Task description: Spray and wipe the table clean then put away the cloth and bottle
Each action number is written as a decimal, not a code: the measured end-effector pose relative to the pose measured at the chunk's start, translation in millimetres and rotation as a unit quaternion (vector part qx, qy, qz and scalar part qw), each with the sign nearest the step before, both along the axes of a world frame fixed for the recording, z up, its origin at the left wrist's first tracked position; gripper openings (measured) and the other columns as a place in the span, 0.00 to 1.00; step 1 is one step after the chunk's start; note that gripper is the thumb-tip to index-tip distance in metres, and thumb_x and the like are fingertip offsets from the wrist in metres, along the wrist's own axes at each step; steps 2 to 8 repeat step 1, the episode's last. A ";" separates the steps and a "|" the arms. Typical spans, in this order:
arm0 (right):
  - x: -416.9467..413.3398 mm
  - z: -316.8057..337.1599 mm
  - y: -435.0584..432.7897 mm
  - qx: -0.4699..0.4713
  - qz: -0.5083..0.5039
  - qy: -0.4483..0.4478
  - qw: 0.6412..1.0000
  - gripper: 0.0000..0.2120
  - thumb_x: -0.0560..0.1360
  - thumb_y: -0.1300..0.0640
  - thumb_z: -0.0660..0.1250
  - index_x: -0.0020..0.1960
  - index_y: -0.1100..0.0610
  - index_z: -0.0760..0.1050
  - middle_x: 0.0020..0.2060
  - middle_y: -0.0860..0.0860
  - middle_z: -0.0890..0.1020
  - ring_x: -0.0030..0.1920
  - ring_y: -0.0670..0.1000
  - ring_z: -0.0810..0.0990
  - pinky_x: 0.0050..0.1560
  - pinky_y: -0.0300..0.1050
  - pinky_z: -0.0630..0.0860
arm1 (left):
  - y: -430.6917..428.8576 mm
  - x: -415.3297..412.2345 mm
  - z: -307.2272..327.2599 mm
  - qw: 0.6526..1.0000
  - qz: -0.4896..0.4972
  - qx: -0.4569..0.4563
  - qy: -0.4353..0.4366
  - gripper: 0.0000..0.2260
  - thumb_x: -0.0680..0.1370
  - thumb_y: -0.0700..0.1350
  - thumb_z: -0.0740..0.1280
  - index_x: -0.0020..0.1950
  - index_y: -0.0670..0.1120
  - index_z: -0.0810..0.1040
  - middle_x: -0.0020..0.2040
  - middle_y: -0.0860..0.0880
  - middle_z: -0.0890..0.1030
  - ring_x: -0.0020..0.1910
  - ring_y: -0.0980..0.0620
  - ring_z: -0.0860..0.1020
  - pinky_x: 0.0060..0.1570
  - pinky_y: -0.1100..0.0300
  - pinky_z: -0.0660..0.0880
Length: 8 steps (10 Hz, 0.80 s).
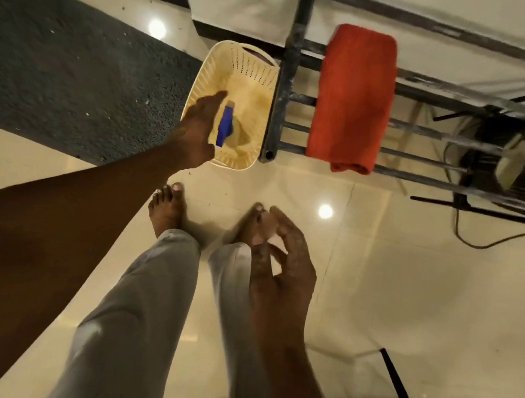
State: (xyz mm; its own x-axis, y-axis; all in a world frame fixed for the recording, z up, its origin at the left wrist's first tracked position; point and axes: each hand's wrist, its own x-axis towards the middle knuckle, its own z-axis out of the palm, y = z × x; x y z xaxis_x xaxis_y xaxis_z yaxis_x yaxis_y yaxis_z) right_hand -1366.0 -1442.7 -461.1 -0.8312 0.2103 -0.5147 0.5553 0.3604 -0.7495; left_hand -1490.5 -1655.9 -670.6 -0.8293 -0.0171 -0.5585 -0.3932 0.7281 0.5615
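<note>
Left hand [199,128] reaching down over the cream basket [201,84] on the floor, fingers spread and open, just beside the blue-topped bottle [225,123] inside; best left upright, clear of the rim. Right hand [281,263] loosely curled, empty. Red cloth [354,96] draped over dark rack [417,129]. Bottle body blurred, contact unclear

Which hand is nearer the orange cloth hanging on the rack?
Left. The left hand is at the basket beside the orange cloth; the right hand hangs lower, over the feet.
</note>
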 end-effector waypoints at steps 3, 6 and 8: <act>-24.3 32.0 23.3 0.016 0.035 -0.003 0.999 0.18 0.84 0.64 0.70 0.73 0.56 0.79 0.71 0.48 0.81 0.68 0.36 0.78 0.68 0.47 0.81 | -3.1 24.6 61.9 0.994 0.069 -0.081 0.009 0.43 0.75 0.39 0.77 0.86 0.46 0.58 0.83 0.38 0.64 0.81 0.34 0.66 0.75 0.34 0.71; -24.3 32.0 23.3 0.016 0.035 -0.003 0.999 0.18 0.84 0.64 0.70 0.73 0.56 0.79 0.71 0.48 0.81 0.68 0.36 0.78 0.68 0.47 0.81 | -3.1 24.6 61.9 0.994 0.069 -0.081 0.009 0.43 0.75 0.39 0.77 0.86 0.46 0.58 0.83 0.38 0.64 0.81 0.34 0.66 0.75 0.34 0.71; -24.3 32.0 23.3 0.016 0.035 -0.003 0.999 0.18 0.84 0.64 0.70 0.73 0.56 0.79 0.71 0.48 0.81 0.68 0.36 0.78 0.68 0.47 0.81 | -3.1 24.6 61.9 0.994 0.069 -0.081 0.009 0.43 0.75 0.39 0.77 0.86 0.46 0.58 0.83 0.38 0.64 0.81 0.34 0.66 0.75 0.34 0.71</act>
